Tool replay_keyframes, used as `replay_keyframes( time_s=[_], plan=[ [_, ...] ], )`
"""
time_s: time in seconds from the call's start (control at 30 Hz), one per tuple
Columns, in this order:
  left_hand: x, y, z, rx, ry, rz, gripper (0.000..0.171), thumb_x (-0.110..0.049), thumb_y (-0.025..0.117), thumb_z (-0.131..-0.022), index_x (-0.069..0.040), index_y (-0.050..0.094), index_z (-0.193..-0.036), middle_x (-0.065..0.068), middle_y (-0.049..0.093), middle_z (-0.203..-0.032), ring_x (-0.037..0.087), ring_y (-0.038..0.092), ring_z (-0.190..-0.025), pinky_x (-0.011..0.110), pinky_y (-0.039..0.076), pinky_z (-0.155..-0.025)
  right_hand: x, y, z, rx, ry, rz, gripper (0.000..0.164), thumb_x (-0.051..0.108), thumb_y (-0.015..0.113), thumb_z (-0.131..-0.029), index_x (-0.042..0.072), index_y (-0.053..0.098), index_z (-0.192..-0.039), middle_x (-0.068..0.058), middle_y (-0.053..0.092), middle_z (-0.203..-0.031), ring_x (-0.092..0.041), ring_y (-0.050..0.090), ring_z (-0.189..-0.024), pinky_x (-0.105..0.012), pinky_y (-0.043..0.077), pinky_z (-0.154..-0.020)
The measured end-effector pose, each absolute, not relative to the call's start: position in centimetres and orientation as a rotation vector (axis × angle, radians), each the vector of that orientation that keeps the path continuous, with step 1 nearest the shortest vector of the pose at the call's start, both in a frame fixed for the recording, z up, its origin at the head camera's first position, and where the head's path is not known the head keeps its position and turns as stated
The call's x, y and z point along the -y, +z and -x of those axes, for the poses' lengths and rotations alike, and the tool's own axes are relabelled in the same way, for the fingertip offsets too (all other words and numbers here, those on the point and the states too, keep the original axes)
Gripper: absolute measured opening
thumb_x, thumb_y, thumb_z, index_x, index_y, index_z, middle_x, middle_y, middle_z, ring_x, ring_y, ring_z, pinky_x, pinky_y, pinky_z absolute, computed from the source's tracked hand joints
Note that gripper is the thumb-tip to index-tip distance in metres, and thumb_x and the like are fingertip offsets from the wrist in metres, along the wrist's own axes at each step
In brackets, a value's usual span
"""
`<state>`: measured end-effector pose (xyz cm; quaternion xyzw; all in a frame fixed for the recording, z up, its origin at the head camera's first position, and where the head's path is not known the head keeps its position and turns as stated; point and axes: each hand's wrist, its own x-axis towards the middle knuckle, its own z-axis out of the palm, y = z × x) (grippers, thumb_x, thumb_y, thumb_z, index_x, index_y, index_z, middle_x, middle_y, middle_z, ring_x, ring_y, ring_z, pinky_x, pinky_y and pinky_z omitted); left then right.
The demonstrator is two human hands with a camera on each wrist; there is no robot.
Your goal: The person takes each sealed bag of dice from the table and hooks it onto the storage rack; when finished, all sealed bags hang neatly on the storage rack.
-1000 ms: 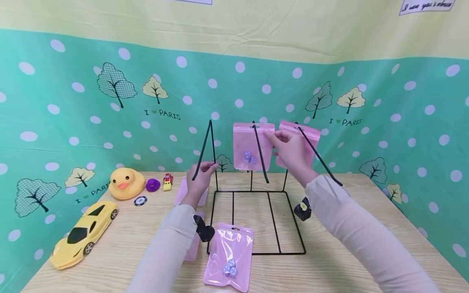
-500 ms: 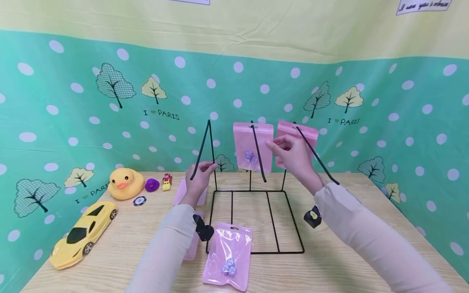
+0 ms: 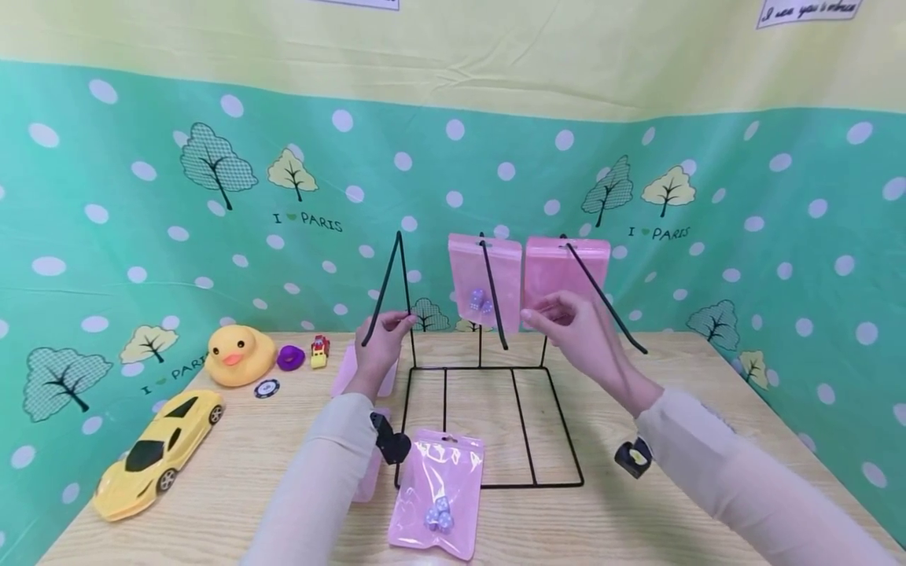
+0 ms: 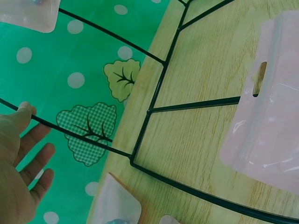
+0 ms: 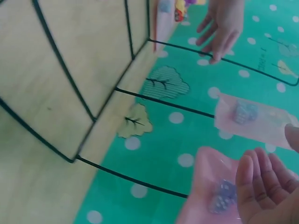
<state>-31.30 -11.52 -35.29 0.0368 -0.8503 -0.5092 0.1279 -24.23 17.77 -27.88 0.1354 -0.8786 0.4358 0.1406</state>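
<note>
In the head view a black wire display rack (image 3: pixel 491 369) stands on the table. My left hand (image 3: pixel 382 346) pinches its left upright between thumb and forefinger, as the left wrist view also shows. On the middle hook hangs a pink zip bag (image 3: pixel 467 271) with lilac dice in it; a second pink zip bag (image 3: pixel 559 267) hangs from the right-hand hook. My right hand (image 3: pixel 580 334) is in front of the second bag's lower part, fingers loosely bent, holding nothing. Its thumb is close to the middle bag's lower edge. In the right wrist view more dice (image 5: pixel 224 196) show inside the right-hand bag.
Another pink bag of dice (image 3: pixel 436 491) lies across the rack's front left corner. More pink bags (image 3: pixel 347 369) lie left of the rack, partly under my left arm. A yellow toy car (image 3: pixel 159 456), rubber duck (image 3: pixel 241 355), purple toy hat (image 3: pixel 290 358) and poker chip (image 3: pixel 267 388) sit farther left.
My right hand has come away from the middle bag's upper right edge and moved down and toward me. The right-hand bag now hangs straighter. My left hand keeps its place on the upright.
</note>
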Motion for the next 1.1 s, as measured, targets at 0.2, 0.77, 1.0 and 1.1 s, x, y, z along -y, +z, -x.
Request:
replay_keyframes(
  time_s=[0.2, 0.77, 1.0, 1.1],
  plan=[
    [11.6, -35.2, 31.1, 2.48, -1.474, -0.116, 0.035, -0.037, 0.066, -0.101, -0.013, 0.073, -0.125, 0.011, 0.07, -0.124, 0.03, 0.06, -0.121, 0.048, 0.048, -0.1, -18.0, -30.6, 23.3, 2.584, 1.258, -0.517, 0.032, 0.029, 0.076, -0.094, 0.005, 0.071, -0.115, -0.004, 0.073, -0.102, -0.021, 0.067, -0.094, -0.037, 0.056, -0.082],
    [11.8, -35.4, 31.5, 2.477, -1.477, -0.134, 0.037, -0.038, 0.067, -0.1, -0.012, 0.073, -0.125, 0.012, 0.07, -0.124, 0.032, 0.06, -0.121, 0.049, 0.048, -0.1, -16.0, -37.4, 21.4, 2.825, 1.386, -0.719, 0.041, 0.027, 0.079, -0.091, -0.002, 0.07, -0.119, -0.008, 0.071, -0.106, -0.017, 0.062, -0.093, -0.028, 0.053, -0.08],
    [11.6, -35.4, 31.3, 2.486, -1.486, -0.124, 0.037, -0.039, 0.066, -0.1, -0.014, 0.072, -0.126, 0.011, 0.07, -0.126, 0.03, 0.06, -0.122, 0.048, 0.048, -0.1, -14.9, -39.4, 21.1, 2.872, 1.277, -0.811, 0.043, 0.031, 0.079, -0.09, 0.0, 0.07, -0.118, -0.006, 0.07, -0.106, -0.02, 0.061, -0.096, -0.038, 0.054, -0.085],
    [11.5, -35.3, 31.2, 2.487, -1.486, -0.119, 0.037, -0.039, 0.065, -0.101, -0.013, 0.072, -0.127, 0.012, 0.069, -0.127, 0.031, 0.06, -0.122, 0.049, 0.048, -0.1, -14.4, -40.0, 20.9, 2.893, 1.224, -0.839, 0.045, 0.032, 0.081, -0.088, 0.0, 0.071, -0.118, -0.005, 0.069, -0.106, -0.022, 0.062, -0.097, -0.042, 0.053, -0.087]
  ],
)
